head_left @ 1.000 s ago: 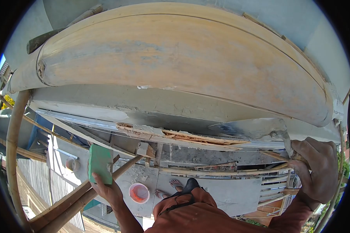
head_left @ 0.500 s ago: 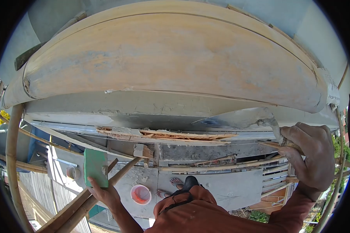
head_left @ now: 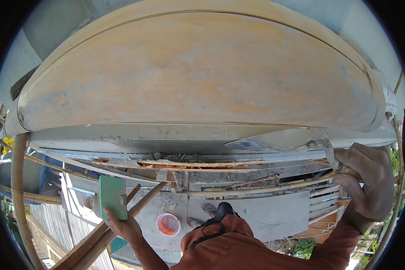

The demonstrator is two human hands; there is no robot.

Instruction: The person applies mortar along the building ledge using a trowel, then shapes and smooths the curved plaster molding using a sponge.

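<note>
My right hand (head_left: 366, 182) is closed around the handle of a pointed trowel (head_left: 274, 139). Its broad metal blade, smeared with grey mortar, points left and lies along the plastered ledge (head_left: 175, 134) under a large curved moulding (head_left: 202, 67). In my left hand (head_left: 123, 226), low on the left, is a green plastering float (head_left: 112, 195), a flat rectangular board with a grey smear at its right edge. My thumb rests on its near face; the other fingers are hidden behind it.
Below the ledge runs a splintered wooden strip (head_left: 202, 165) with mortar crumbs. Bamboo poles (head_left: 18, 180) and a diagonal timber (head_left: 94, 243) frame the scaffold. A bucket with red inside (head_left: 168, 224) stands by my feet on the platform (head_left: 265, 211).
The view has shifted, with the moulding's lower edge now lower in the frame. Crumbs of mortar now show on the strip below the ledge. Both hands keep their holds.
</note>
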